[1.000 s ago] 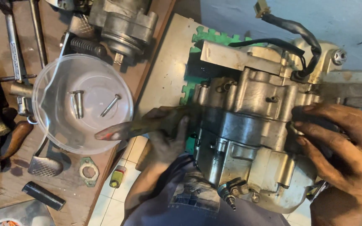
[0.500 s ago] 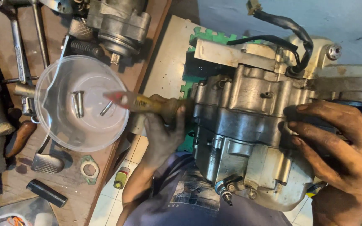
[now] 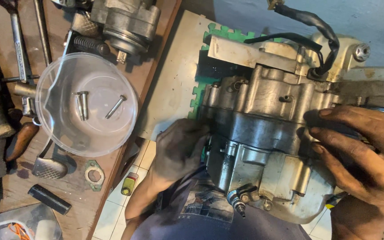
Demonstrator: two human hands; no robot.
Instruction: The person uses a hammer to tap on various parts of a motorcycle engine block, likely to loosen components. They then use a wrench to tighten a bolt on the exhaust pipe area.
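Now that our left hand (image 3: pixel 181 149) has left the bowl (image 3: pixel 86 103) empty, it presses the engine case (image 3: pixel 263 146) — right hand (image 3: pixel 361 155) splayed, steadying.

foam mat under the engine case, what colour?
Green foam mat, with a toothed interlocking edge; the head view shows it.

We see the engine case (image 3: pixel 267 146) as cast metal, dull grey and rough, smeared with grime (our left hand (image 3: pixel 178 149) and right hand (image 3: pixel 365 155) look just as oily). The bowl (image 3: pixel 86 103) is clear, glossy plastic holding bright metal bolts (image 3: pixel 82 104). The bench (image 3: pixel 74 191) is worn, matt wood. The green mat (image 3: pixel 221 33) looks like soft foam, and the cable (image 3: pixel 312 24) wears a black, slightly shiny sleeve
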